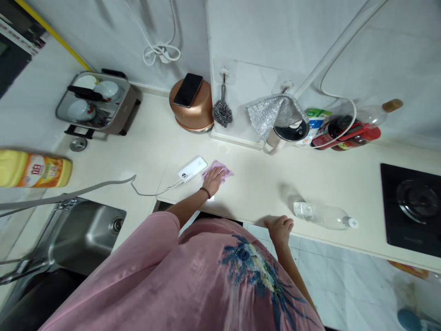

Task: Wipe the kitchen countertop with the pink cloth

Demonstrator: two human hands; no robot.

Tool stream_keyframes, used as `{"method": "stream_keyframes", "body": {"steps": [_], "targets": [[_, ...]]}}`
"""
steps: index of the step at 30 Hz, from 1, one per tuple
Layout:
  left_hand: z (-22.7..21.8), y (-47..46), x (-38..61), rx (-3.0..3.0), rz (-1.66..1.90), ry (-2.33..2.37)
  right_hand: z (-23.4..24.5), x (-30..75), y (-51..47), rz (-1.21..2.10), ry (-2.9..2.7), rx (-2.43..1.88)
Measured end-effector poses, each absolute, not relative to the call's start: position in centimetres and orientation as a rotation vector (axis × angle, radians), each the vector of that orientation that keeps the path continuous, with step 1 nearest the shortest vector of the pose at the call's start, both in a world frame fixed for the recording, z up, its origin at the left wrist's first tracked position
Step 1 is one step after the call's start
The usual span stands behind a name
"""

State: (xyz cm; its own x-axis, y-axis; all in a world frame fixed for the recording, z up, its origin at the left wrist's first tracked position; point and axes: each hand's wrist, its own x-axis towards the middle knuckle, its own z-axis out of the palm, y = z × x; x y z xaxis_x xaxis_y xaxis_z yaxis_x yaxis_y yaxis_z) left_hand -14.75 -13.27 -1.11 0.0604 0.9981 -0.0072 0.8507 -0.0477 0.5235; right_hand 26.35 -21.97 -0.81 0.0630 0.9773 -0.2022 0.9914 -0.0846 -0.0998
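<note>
My left hand (213, 181) presses down on a small pink cloth (220, 168) that lies on the cream countertop (248, 184); the cloth's edges show around the fingers. Just left of that hand lies a white power bank (193, 169) with a white cable running from it. My right hand (279, 227) rests on the counter's front edge, fingers laid over the top and holding nothing. To the right of this hand, a clear plastic bottle (324, 215) with a white cap appears near the front edge.
A copper-coloured pot (193, 115) with a black phone (188, 90) on it stands by the wall. At the left are a dish-filled box (120, 108), a yellow detergent bottle (34, 169) and a steel sink (82, 234). Sauce bottles (354, 135) and a black stove (409, 230) are right.
</note>
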Motion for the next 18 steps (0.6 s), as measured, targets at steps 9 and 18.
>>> {"method": "stream_keyframes", "body": {"steps": [9,18], "targets": [[-0.8,-26.6,-22.7,1.848,0.33,2.063,-1.2,26.2,-22.1,-0.335,2.062,2.297],[-0.9,-22.4,-9.9,2.217,0.255,1.295,-0.5,25.7,-22.3,-0.343,2.016,2.322]]}}
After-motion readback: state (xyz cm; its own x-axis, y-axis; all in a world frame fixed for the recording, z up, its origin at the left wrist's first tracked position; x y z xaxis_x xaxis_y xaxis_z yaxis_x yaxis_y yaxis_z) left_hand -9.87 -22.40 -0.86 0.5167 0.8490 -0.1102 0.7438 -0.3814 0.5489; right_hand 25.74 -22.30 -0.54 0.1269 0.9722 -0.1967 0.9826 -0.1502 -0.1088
